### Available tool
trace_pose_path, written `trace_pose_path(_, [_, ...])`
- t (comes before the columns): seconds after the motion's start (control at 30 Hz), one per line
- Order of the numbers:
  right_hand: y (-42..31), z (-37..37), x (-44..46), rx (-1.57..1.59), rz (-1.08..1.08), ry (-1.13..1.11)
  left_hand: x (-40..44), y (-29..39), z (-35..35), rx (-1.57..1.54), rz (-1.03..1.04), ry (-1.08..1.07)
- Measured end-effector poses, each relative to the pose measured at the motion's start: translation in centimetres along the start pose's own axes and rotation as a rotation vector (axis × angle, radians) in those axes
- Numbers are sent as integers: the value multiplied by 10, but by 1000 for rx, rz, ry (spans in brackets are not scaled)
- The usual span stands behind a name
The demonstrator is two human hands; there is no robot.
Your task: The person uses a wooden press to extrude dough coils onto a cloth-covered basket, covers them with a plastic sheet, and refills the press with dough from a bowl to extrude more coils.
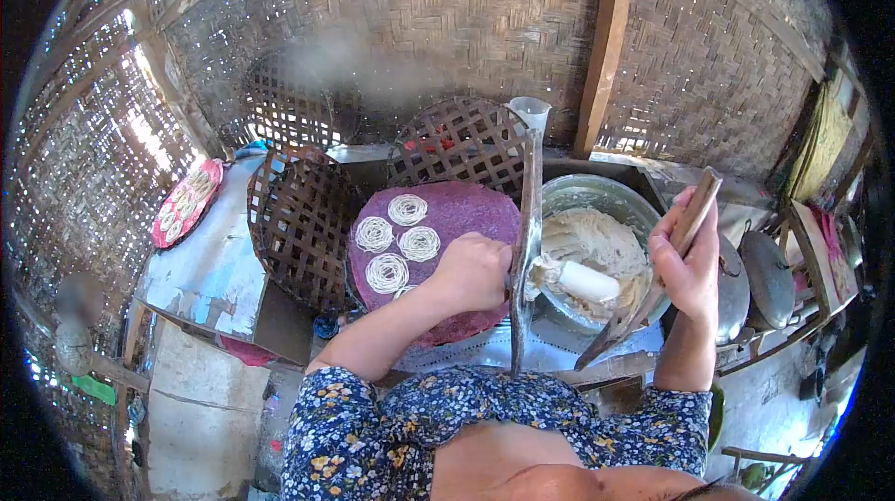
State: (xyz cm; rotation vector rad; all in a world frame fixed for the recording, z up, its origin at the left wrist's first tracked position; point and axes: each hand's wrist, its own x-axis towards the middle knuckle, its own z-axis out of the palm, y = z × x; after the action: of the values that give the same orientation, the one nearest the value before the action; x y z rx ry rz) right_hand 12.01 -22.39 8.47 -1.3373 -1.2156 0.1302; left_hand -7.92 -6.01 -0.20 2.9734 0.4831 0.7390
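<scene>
By a woven wall (466, 21), your table (559, 343) is bearing a purple tray (475, 207) and bowl (597, 187) near lattice baskets (303, 221), while your left hand (474, 272) is clenching fingers round the bar (531, 193) beside the bowl, your right hand (688, 268) round the slanted stick (697, 210).

open room lies over the far right part of a round purple tray (480, 205), beyond the left hand (474, 271). a wooden bar (530, 193) stands between tray and green basin (645, 201), blocking the way across; the right hand (687, 263) and wooden handle (695, 212) obstruct the basin's right side.
</scene>
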Motion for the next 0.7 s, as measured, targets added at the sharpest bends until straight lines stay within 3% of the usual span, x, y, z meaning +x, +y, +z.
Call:
trace_pose_path(0.23, [0, 0, -4, 18, 37, -127, 11, 8, 4, -25, 62, -33])
trace_pose_path(0.6, [13, 10, 3, -205, -12, 123, 12, 18, 9, -8, 117, 5])
trace_pose_path(0.7, [26, 9, 10, -399, -189, 340, 11, 24, 15, -51, 158, 3])
